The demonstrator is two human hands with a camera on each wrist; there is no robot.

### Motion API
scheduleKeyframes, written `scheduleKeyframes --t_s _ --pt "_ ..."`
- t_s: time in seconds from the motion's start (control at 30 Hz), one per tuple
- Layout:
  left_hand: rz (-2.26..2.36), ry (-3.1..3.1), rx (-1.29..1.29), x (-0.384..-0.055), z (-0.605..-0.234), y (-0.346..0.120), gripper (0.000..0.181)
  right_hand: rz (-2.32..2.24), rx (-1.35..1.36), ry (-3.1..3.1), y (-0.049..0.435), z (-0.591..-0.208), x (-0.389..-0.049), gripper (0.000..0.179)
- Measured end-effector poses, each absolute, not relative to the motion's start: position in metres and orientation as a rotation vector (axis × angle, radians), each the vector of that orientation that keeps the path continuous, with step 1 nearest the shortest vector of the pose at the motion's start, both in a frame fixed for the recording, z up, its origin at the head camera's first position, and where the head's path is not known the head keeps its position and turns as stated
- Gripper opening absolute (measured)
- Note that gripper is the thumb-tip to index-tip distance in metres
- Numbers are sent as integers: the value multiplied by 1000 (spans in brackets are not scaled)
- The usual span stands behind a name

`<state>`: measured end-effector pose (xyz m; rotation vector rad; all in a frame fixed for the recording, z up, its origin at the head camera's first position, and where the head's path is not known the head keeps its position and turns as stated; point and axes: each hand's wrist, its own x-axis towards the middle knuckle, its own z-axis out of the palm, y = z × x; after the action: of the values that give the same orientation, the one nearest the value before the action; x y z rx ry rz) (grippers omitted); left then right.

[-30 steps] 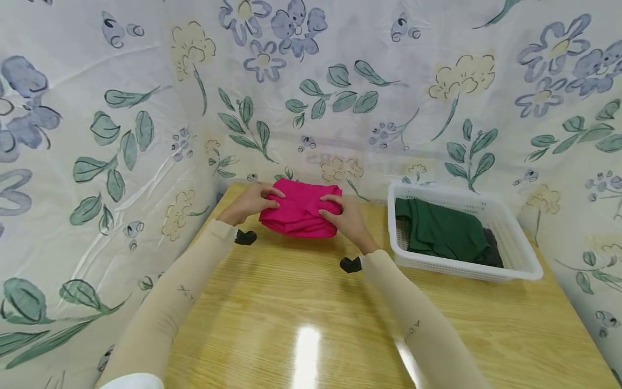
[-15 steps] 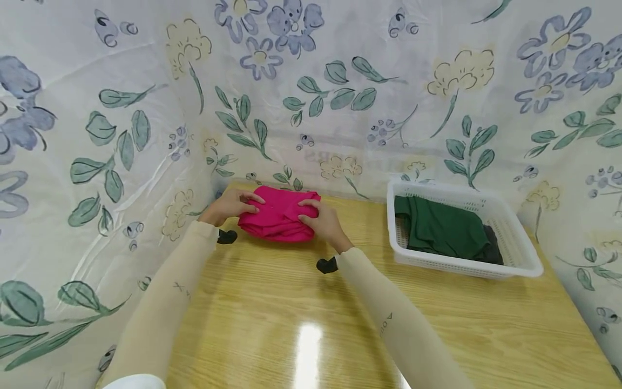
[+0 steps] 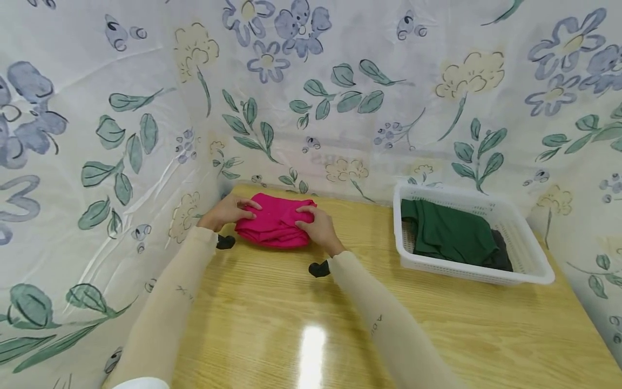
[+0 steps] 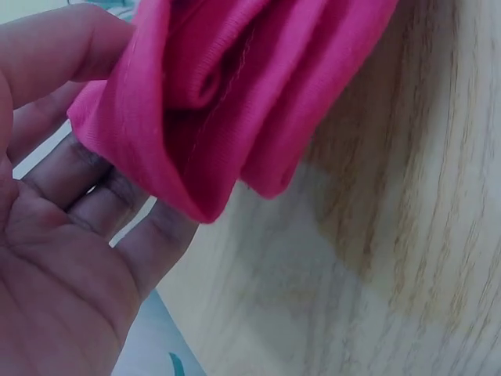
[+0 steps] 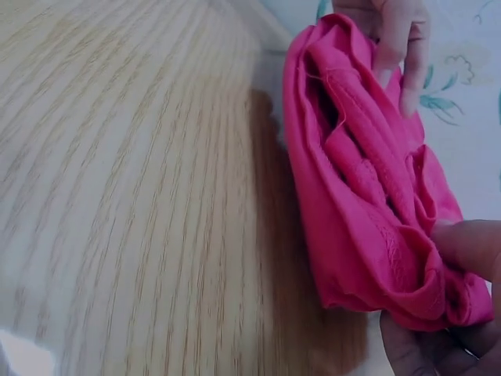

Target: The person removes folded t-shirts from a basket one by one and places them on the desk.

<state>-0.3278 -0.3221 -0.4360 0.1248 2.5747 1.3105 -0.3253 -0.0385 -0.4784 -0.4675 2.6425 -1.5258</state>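
Note:
A folded bright pink cloth garment [image 3: 274, 219] lies between both hands at the far left part of the wooden table, its layered folds facing the person. My left hand [image 3: 228, 210] grips its left end, the thumb over the top and the fingers [image 4: 117, 200] beneath the folds, as the left wrist view shows. On the opposite end my right hand [image 3: 318, 227] pinches the layers, fingers partly tucked below them. A loose thread and stitched seams show on the pink garment [image 5: 352, 180] in the right wrist view. Its underside is hidden.
A white plastic basket [image 3: 473, 275] stands at the right of the table [image 3: 272, 313]. Inside lie a dark green folded cloth [image 3: 452, 232] and a darker one [image 3: 502, 254] partly under it. Floral-printed sheeting [image 3: 340, 140] hangs close behind the table and on its left side.
Both hands have carried the pink garment to the left and slightly down toward the table, keeping their hold at both ends. The basket has stayed in place.

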Motion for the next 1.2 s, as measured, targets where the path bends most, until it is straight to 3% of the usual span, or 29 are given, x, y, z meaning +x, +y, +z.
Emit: scheduleKeyframes --t_s 0.8,1.2 --pt "1123 2720 45 -326 -447 -334 28 -1394 -359 2673 -63 -485 -326 38" --pt "1114 2877 -83 -322 -438 -322 23 -1346 -408 2684 -43 -474 -326 42"
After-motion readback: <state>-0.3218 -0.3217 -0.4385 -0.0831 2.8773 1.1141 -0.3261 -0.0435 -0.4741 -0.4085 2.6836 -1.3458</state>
